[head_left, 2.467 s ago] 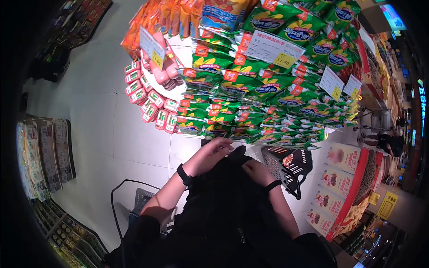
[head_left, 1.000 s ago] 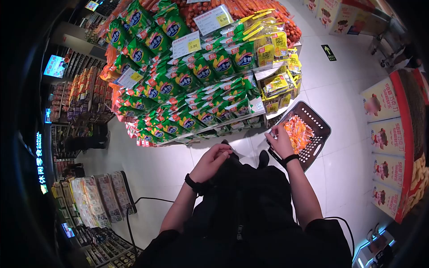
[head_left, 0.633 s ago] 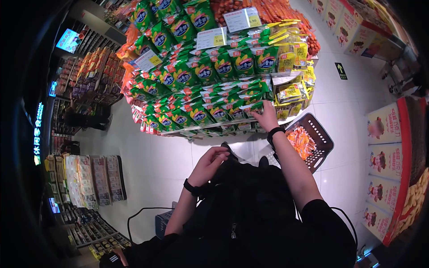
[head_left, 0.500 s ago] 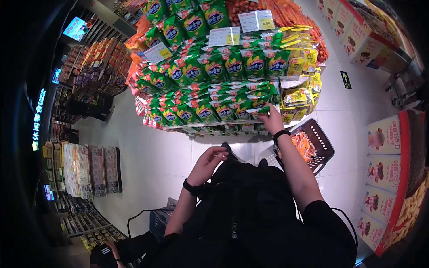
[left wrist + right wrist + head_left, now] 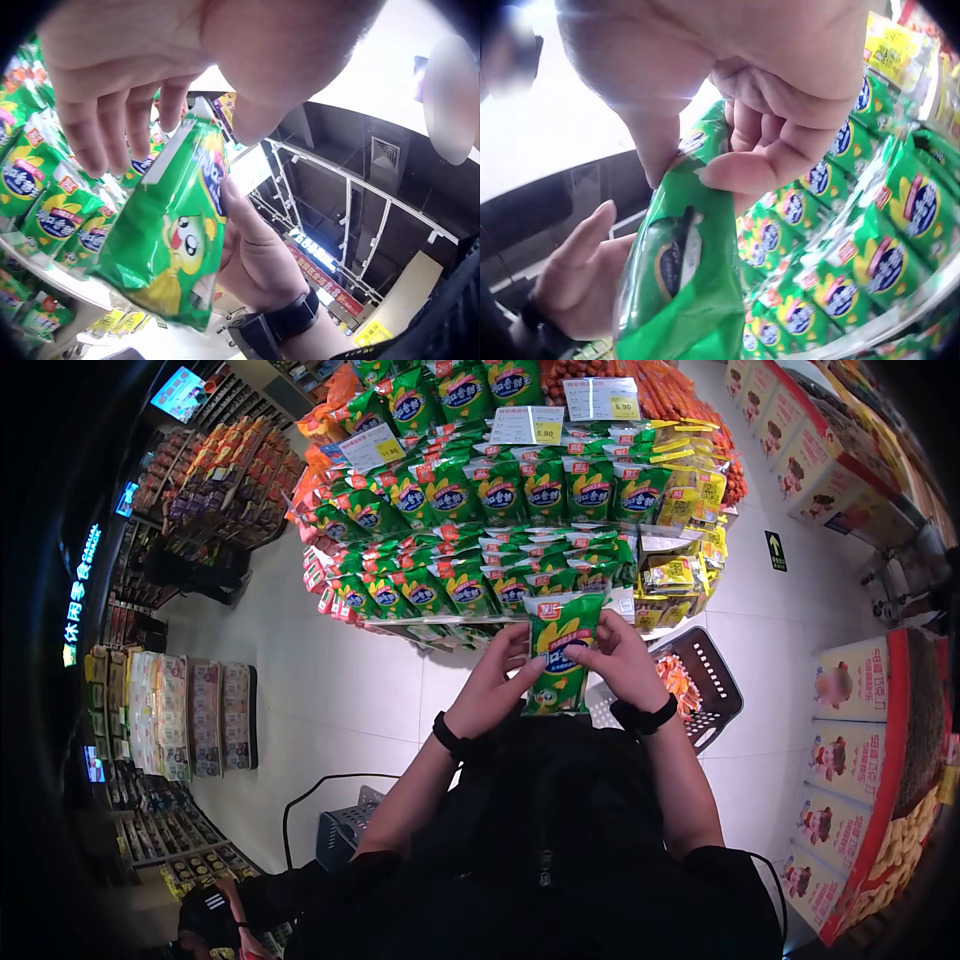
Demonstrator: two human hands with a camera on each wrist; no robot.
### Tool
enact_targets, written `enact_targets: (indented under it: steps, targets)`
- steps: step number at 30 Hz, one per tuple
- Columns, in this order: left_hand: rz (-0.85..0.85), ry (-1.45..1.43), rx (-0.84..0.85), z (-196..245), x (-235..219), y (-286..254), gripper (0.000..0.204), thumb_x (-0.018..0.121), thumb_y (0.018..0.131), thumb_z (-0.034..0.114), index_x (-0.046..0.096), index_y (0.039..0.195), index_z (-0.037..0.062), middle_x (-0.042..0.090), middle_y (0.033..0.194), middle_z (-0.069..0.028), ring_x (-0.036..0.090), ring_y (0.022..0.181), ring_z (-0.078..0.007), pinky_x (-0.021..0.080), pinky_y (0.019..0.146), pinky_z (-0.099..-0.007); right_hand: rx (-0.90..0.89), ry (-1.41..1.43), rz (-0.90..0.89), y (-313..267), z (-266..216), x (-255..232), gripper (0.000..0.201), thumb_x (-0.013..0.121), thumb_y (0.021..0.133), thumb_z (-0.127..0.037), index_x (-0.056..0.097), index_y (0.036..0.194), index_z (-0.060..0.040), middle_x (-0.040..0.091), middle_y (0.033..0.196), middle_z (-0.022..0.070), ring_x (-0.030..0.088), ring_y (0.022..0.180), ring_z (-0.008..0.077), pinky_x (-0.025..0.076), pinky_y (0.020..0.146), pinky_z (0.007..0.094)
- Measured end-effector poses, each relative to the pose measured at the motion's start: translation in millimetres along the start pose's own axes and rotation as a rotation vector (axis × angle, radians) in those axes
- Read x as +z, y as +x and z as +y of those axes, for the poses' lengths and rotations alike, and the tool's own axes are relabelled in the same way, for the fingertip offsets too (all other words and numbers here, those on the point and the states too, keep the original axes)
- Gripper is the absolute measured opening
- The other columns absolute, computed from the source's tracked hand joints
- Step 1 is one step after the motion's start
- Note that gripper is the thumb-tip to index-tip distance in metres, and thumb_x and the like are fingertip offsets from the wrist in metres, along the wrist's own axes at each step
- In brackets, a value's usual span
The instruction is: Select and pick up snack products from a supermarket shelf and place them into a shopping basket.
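In the head view, a green snack bag [image 5: 562, 622] with a corn picture and blue oval label stands upright before my chest. My right hand [image 5: 628, 663] pinches its right side, thumb across the front. From the left, my left hand [image 5: 492, 688] reaches round it, thumb tip at the bag's edge. The left wrist view has the bag [image 5: 161, 232] below my spread left fingers, which straddle its upper end. In the right wrist view, right thumb and fingers squeeze the bag [image 5: 679, 300], and a dark wrapped piece shows inside.
A tiered display of similar green bags [image 5: 455, 585] stands just ahead, with price cards [image 5: 528, 426] above. A dark basket [image 5: 725, 685] holding orange packets is at right on the floor. Another basket [image 5: 345, 830] sits left. Red-trimmed boxes [image 5: 845, 730] line the right; a person [image 5: 225, 910] is lower left.
My right hand has gone from beside the basket to the display's lower row, then back toward my body with a green bag. My left hand has moved up beside it.
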State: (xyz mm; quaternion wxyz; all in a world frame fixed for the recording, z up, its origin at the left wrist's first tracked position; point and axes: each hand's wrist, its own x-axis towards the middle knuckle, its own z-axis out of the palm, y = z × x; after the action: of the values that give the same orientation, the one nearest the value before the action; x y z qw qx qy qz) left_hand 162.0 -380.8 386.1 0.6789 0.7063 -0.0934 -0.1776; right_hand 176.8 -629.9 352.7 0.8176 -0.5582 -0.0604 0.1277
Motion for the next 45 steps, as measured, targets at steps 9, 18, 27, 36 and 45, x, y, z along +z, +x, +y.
enact_targets:
  steps: [9, 18, 27, 36, 45]
  targets:
    - [0.083, -0.132, -0.187, 5, 19, 12, 0.031, 0.064, 0.117, 0.024, 0.069, 0.134, -0.0014, 0.08, 0.113, -0.0052, 0.073, 0.1, -0.0073, 0.058, 0.088, -0.0255, 0.066, 0.028, 0.008, -43, 6, 12, 0.047, 0.083, 0.102, -0.008, 0.061, 0.143, 0.0015, 0.079, 0.126, 0.0081, 0.074, 0.113, 0.0124, 0.06, 0.096, 0.0288]
    - [0.13, -0.221, -0.156, -13, 23, 3, 0.038, 0.056, 0.12, 0.034, 0.074, 0.122, 0.0006, 0.078, 0.102, -0.0002, 0.068, 0.088, -0.0044, 0.054, 0.077, -0.0243, 0.151, 0.011, 0.038, -51, 15, 16, 0.039, 0.082, 0.103, -0.009, 0.065, 0.137, 0.0013, 0.08, 0.124, 0.0081, 0.075, 0.109, 0.0114, 0.061, 0.095, 0.0281]
    - [0.13, -0.428, -0.283, -26, 15, -5, 0.044, 0.051, 0.121, 0.037, 0.069, 0.133, -0.0018, 0.079, 0.117, -0.0095, 0.078, 0.102, -0.0148, 0.064, 0.089, -0.0314, 0.218, -0.04, 0.04, -47, 19, 25, 0.019, 0.08, 0.107, -0.017, 0.066, 0.112, -0.0039, 0.079, 0.108, 0.0023, 0.073, 0.096, 0.005, 0.059, 0.082, 0.0237]
    - [0.188, -0.449, -0.257, -35, 18, -8, 0.043, 0.053, 0.121, 0.034, 0.069, 0.133, -0.0043, 0.079, 0.118, -0.0105, 0.077, 0.101, -0.0144, 0.063, 0.089, -0.0314, 0.211, -0.157, 0.09, -43, 43, 20, 0.032, 0.087, 0.102, -0.03, 0.066, 0.095, -0.0064, 0.058, 0.08, -0.0089, 0.049, 0.071, 0.0004, 0.039, 0.061, 0.0222]
    - [0.195, -0.338, -0.396, -47, 3, -4, 0.033, 0.054, 0.12, 0.033, 0.066, 0.133, 0.0047, 0.077, 0.117, -0.0057, 0.075, 0.099, -0.0113, 0.064, 0.085, -0.0305, 0.244, -0.05, 0.019, -49, 33, 15, 0.028, 0.08, 0.107, -0.017, 0.071, 0.128, -0.0004, 0.079, 0.112, 0.0021, 0.071, 0.099, 0.0065, 0.058, 0.087, 0.0251]
